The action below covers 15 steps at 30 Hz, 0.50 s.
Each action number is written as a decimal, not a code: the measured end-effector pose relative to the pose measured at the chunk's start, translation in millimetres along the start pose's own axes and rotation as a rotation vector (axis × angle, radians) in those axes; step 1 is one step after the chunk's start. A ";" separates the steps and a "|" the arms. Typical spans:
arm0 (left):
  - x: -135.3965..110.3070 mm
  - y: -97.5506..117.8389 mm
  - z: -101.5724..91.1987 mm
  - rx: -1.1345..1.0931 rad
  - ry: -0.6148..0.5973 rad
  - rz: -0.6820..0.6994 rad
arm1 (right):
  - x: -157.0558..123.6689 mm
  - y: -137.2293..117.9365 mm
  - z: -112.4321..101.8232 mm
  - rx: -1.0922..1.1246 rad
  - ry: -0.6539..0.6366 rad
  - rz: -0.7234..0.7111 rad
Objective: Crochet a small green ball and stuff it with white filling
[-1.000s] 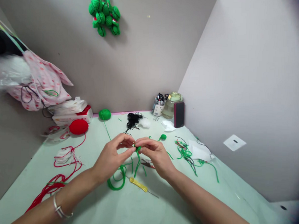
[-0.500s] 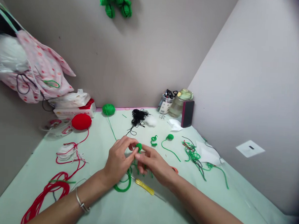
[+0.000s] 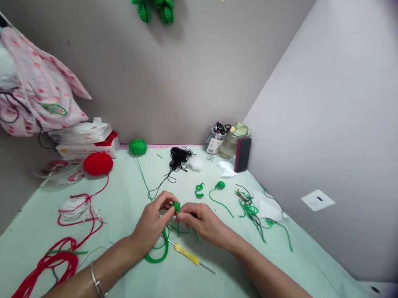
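Coiled red cord (image 3: pixel 49 261), smooth, lying slack at the left of the pale green tabletop (image 3: pixel 124 194). Left hand (image 3: pixel 151 224), thumb and forefinger pinching a small round green crocheted piece (image 3: pixel 176 206), nubby, sitting just above the table's centre. Right hand (image 3: pixel 204 221), fingertips gripping its other side, probably steadying so tiny a thing. Yellow plastic-handled crochet hook (image 3: pixel 186 254), slim, lying just below both hands, within reach
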<state>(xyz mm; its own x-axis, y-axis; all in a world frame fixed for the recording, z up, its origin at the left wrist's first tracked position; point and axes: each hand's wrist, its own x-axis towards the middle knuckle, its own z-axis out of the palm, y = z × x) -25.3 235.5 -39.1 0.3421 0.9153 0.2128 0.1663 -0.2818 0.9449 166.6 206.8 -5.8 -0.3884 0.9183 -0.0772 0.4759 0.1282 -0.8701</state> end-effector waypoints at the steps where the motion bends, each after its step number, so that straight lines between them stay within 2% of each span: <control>1: -0.1 -0.8 -0.2 -0.004 0.013 -0.006 | 0.8 -1.5 -7.8 -0.127 -0.036 -0.052; 2: -0.1 -1.5 -0.4 -0.005 0.024 -0.012 | 3.7 -2.0 -16.9 -0.214 -0.038 -0.090; 3: 0.1 -2.2 -0.7 -0.004 0.033 -0.018 | 9.0 -1.2 -26.9 -0.275 0.035 -0.093; 5: 0.4 -3.2 -1.1 0.003 0.040 -0.024 | 26.8 5.3 -47.1 -0.411 0.313 -0.028; 8: 0.2 -4.2 -1.3 0.028 0.023 -0.003 | 64.6 23.5 -70.6 -0.450 0.505 0.032; 12: -2.7 -7.9 -0.6 0.105 -0.061 0.082 | 103.9 47.3 -85.7 -0.374 0.585 0.088; 15: -5.5 -14.9 0.5 0.172 -0.156 0.159 | 109.1 57.1 -93.1 -0.218 0.567 0.124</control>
<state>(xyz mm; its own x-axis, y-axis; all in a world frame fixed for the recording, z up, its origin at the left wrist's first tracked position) -29.1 234.5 -54.4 0.5126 0.8038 0.3018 0.2489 -0.4755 0.8438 224.8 349.2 -18.5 0.1314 0.9797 0.1517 0.6638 0.0268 -0.7475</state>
